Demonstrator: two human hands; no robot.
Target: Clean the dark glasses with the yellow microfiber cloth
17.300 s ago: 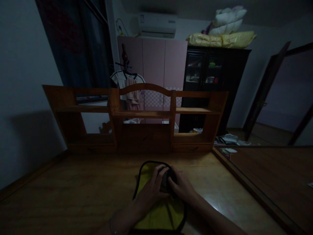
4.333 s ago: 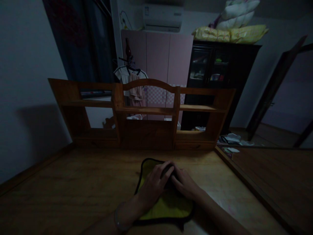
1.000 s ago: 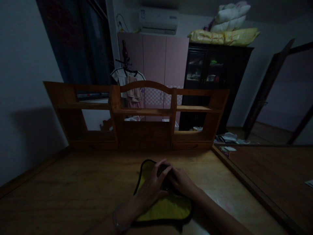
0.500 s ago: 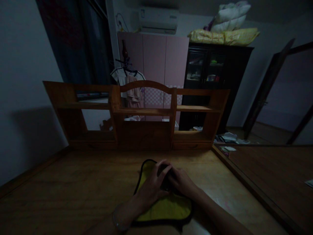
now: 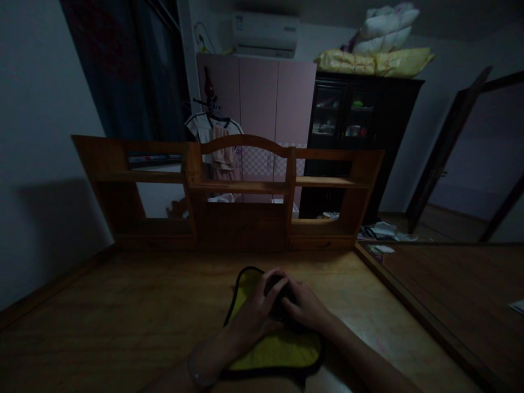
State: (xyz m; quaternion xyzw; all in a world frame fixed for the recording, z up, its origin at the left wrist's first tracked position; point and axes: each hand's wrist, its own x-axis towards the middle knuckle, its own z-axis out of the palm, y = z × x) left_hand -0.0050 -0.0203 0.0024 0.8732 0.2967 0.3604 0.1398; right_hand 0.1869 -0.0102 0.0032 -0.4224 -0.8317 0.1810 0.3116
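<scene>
A yellow cloth with a dark border [image 5: 278,352] lies flat on the wooden desk [image 5: 135,322] in front of me. My left hand [image 5: 251,314] rests on the cloth with its fingers curled round a small dark object [image 5: 279,300] at the cloth's far end. My right hand [image 5: 308,307] meets it from the right, fingers closed on the same dark object. The room is dim, and what the object is cannot be made out.
A wooden shelf unit [image 5: 229,191] with open compartments stands along the desk's back edge. Behind it are a pink wardrobe [image 5: 257,103], a dark glass-door cabinet [image 5: 347,125] with bedding on top, and hanging clothes [image 5: 216,142]. A second wooden surface [image 5: 462,295] adjoins on the right.
Both hands stay together on the dark object over the cloth; only small finger shifts show. The camera view has barely moved.
</scene>
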